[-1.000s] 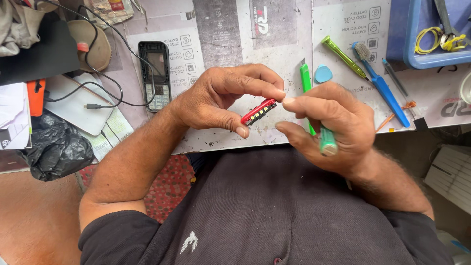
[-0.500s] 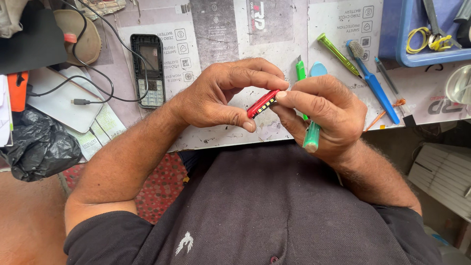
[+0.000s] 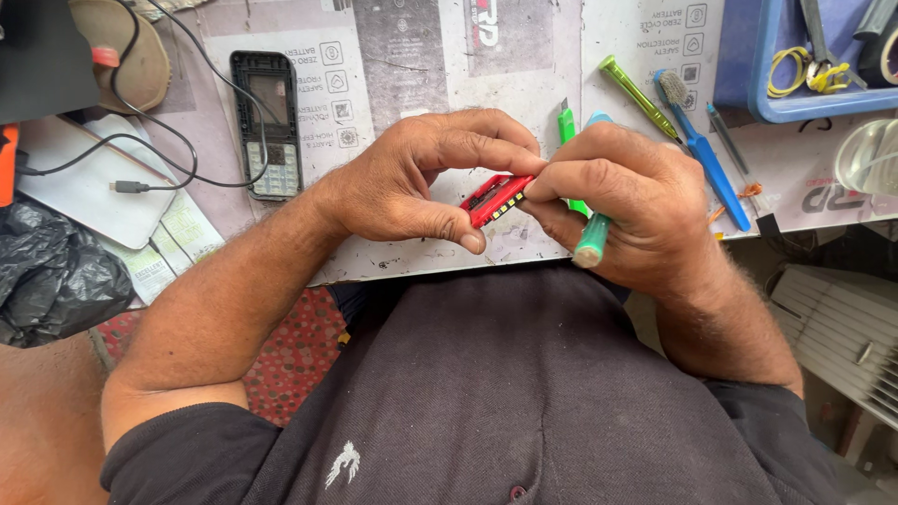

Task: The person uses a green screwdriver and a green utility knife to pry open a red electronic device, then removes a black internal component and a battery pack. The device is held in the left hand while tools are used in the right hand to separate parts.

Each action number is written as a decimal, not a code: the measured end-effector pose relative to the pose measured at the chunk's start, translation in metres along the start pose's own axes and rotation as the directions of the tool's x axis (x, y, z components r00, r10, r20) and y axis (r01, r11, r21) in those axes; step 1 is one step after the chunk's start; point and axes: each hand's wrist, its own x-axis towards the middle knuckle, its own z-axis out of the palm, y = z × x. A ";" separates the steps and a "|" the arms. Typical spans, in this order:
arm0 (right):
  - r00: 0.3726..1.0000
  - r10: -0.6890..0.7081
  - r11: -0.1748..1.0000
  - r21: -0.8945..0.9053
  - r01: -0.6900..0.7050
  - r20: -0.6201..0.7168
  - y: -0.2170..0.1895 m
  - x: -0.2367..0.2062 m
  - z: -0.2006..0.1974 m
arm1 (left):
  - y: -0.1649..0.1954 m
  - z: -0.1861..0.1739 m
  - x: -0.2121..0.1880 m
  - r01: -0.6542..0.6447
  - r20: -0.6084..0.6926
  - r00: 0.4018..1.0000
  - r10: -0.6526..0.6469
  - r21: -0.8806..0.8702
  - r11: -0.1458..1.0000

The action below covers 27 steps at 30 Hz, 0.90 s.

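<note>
My left hand [image 3: 421, 182] pinches a small red phone part [image 3: 496, 198] with a row of pale contacts along its edge, held just above the table's near edge. My right hand [image 3: 622, 201] meets it from the right, fingertips on the part's end. That hand also grips a green-handled tool [image 3: 591, 238], whose handle end sticks out below the palm. Both hands are close together over the printed work mat [image 3: 412, 56].
A black keypad phone frame [image 3: 269, 122] lies at the upper left near a black cable [image 3: 150, 182] and a white pad. A green screwdriver [image 3: 638, 95], a blue brush [image 3: 703, 150] and a blue tray [image 3: 795, 110] of tools sit at the right. A black bag [image 3: 56, 281] lies left.
The hands have drawn closer together on the red part, and the right hand has turned so the green tool's handle points down. The view has shifted slightly.
</note>
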 end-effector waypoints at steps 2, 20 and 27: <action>0.999 -0.021 1.000 -0.014 0.021 0.026 0.001 0.003 -0.003 | 0.001 0.000 0.000 -0.005 0.008 1.000 0.004 0.015 1.000; 0.987 0.011 1.000 0.013 -0.014 0.160 -0.005 0.011 -0.007 | -0.005 0.002 -0.003 -0.059 0.030 0.998 0.058 0.049 0.997; 0.991 0.008 1.000 -0.015 -0.006 0.137 -0.007 0.015 -0.007 | -0.006 0.002 -0.001 -0.059 0.026 0.998 0.058 0.036 0.998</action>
